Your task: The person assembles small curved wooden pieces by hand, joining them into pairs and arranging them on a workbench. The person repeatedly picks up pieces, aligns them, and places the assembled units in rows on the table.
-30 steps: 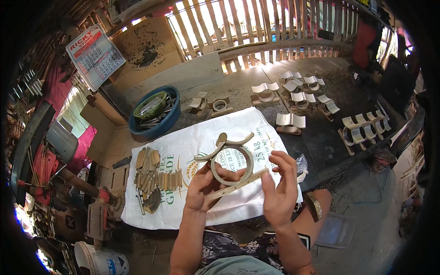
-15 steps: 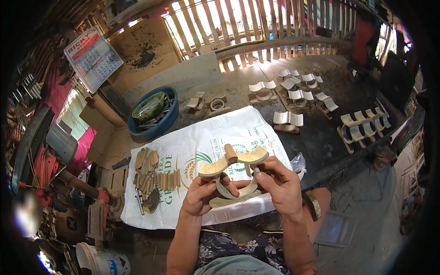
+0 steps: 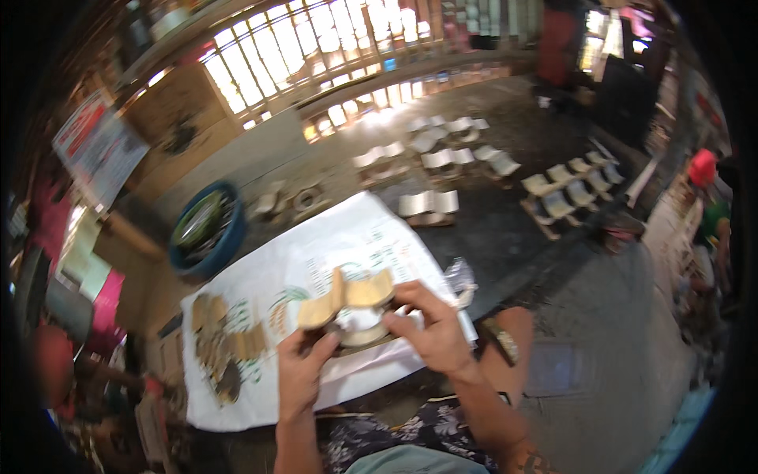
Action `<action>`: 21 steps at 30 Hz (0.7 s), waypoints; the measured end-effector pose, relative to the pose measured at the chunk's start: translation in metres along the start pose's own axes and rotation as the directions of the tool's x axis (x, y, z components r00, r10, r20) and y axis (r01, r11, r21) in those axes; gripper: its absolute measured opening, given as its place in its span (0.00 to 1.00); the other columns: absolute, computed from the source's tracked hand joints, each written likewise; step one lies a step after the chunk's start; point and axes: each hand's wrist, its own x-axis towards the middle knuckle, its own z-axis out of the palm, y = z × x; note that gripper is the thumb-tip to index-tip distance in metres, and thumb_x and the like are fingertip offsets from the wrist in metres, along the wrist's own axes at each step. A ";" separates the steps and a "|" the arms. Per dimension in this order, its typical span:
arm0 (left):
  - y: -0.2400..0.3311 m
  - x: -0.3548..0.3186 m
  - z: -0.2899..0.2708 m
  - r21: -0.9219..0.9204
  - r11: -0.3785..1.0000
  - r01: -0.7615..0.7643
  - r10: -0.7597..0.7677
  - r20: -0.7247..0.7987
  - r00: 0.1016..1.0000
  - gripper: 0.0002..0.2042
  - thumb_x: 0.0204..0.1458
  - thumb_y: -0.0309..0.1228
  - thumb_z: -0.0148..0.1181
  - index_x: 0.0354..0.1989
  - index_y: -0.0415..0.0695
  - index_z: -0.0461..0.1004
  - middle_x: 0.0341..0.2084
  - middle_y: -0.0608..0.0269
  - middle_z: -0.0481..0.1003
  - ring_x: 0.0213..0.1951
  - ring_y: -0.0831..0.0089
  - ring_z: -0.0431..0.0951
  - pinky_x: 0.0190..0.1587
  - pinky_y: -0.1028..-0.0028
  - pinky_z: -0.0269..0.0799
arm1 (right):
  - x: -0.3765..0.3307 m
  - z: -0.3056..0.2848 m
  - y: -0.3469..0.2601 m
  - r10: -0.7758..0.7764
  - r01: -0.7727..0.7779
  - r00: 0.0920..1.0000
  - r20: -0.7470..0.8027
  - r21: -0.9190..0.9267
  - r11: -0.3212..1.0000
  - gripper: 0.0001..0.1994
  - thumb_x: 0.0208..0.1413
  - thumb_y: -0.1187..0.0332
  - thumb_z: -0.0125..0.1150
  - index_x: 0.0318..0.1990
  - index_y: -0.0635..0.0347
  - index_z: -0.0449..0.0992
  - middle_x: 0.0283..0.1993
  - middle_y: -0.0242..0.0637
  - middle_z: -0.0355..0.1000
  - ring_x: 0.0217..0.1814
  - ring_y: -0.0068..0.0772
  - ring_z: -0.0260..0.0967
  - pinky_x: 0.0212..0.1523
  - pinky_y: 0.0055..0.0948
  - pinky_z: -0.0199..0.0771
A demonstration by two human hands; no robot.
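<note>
Curvy stand (image 3: 338,291), with two wings (image 3: 369,291) on top and a ring (image 3: 364,337) below: it is near the middle of the frame, held up over the white sack (image 3: 260,399). Both hands have it now. The left hand (image 3: 304,365) bends its fingers round the left side. The right hand (image 3: 426,328) pinches the right side between thumb and fingers. It is too blurry to tell how hard they squeeze.

One second ago, only the left hand had hold of it, and the right hand was spread out beside it. The ring's round hole faced us then. Now we see the tops of the wings. I think two hands make it steadier and easier to turn.

The whole view has swung too, so the bench things sit more to the left. The blue tub (image 3: 219,257) is at the left, and other stands (image 3: 575,189) are at the upper right. Another person (image 3: 714,221) has come into sight at the right edge. The wood bits (image 3: 209,336) lie on the sack, lower left.
</note>
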 end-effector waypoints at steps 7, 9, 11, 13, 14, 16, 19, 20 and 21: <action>-0.005 0.033 0.039 0.052 0.987 -0.150 0.116 0.404 0.908 0.17 0.58 0.23 0.69 0.55 0.31 0.80 0.53 0.55 0.79 0.56 0.69 0.79 0.61 0.69 0.73 | -0.025 -0.083 -0.015 -0.039 0.075 0.991 0.128 -0.289 0.954 0.16 0.56 0.73 0.76 0.50 0.67 0.81 0.42 0.36 0.78 0.44 0.27 0.74 0.47 0.28 0.74; -0.009 0.045 0.059 0.096 0.982 -0.163 0.099 0.470 0.877 0.18 0.58 0.24 0.69 0.57 0.32 0.79 0.56 0.53 0.77 0.59 0.67 0.77 0.63 0.67 0.71 | -0.029 -0.100 -0.014 -0.062 0.055 0.998 -0.022 -0.252 0.966 0.16 0.55 0.73 0.76 0.51 0.66 0.81 0.41 0.36 0.79 0.40 0.26 0.74 0.44 0.28 0.75; -0.012 0.050 0.073 0.282 0.920 -0.271 0.121 0.454 0.883 0.20 0.59 0.26 0.69 0.59 0.34 0.78 0.55 0.53 0.78 0.59 0.64 0.77 0.65 0.65 0.71 | -0.026 -0.121 -0.009 -0.112 0.055 0.976 -0.190 -0.281 0.958 0.17 0.55 0.74 0.76 0.52 0.66 0.82 0.42 0.37 0.79 0.39 0.27 0.74 0.42 0.29 0.76; -0.015 0.050 0.081 0.278 0.910 -0.307 0.149 0.470 0.870 0.21 0.60 0.26 0.68 0.61 0.35 0.77 0.56 0.55 0.77 0.60 0.64 0.77 0.67 0.63 0.70 | -0.013 -0.145 0.003 -0.247 0.053 0.891 -0.381 -0.452 0.890 0.15 0.54 0.76 0.76 0.48 0.67 0.81 0.42 0.42 0.80 0.39 0.33 0.79 0.41 0.33 0.78; -0.017 0.050 0.083 0.270 0.924 -0.270 0.107 0.494 0.863 0.20 0.60 0.25 0.67 0.61 0.35 0.76 0.57 0.53 0.77 0.61 0.64 0.76 0.67 0.63 0.70 | -0.008 -0.160 0.008 -0.301 0.015 0.854 -0.424 -0.558 0.830 0.14 0.54 0.76 0.75 0.46 0.67 0.81 0.41 0.43 0.80 0.39 0.37 0.80 0.41 0.34 0.78; -0.022 0.048 0.083 0.312 0.913 -0.264 0.076 0.505 0.860 0.19 0.60 0.26 0.68 0.59 0.35 0.77 0.56 0.52 0.77 0.60 0.63 0.77 0.64 0.64 0.72 | 0.004 -0.186 0.022 -0.387 -0.051 0.794 -0.469 -0.685 0.727 0.12 0.53 0.75 0.75 0.43 0.67 0.80 0.39 0.45 0.79 0.39 0.43 0.81 0.40 0.36 0.78; -0.029 0.049 0.075 0.331 0.908 -0.258 0.068 0.492 0.868 0.19 0.60 0.28 0.69 0.58 0.34 0.78 0.54 0.50 0.78 0.57 0.62 0.79 0.62 0.65 0.75 | 0.020 -0.211 0.046 -0.452 -0.058 0.758 -0.470 -0.739 0.672 0.10 0.55 0.73 0.75 0.40 0.67 0.79 0.38 0.47 0.78 0.37 0.50 0.80 0.38 0.41 0.77; -0.030 0.052 0.070 0.342 0.907 -0.246 0.056 0.482 0.875 0.18 0.60 0.28 0.69 0.58 0.34 0.78 0.54 0.50 0.79 0.57 0.62 0.79 0.62 0.65 0.75 | 0.022 -0.215 0.053 -0.451 -0.072 0.759 -0.470 -0.748 0.659 0.10 0.55 0.73 0.75 0.40 0.67 0.79 0.38 0.47 0.78 0.37 0.50 0.80 0.37 0.41 0.77; -0.031 0.056 0.064 0.338 0.913 -0.230 0.049 0.468 0.882 0.18 0.61 0.27 0.68 0.57 0.34 0.78 0.54 0.50 0.79 0.57 0.63 0.79 0.62 0.65 0.75 | 0.023 -0.218 0.058 -0.418 -0.120 0.764 -0.491 -0.745 0.657 0.10 0.55 0.73 0.74 0.39 0.67 0.79 0.38 0.47 0.78 0.37 0.50 0.79 0.37 0.42 0.77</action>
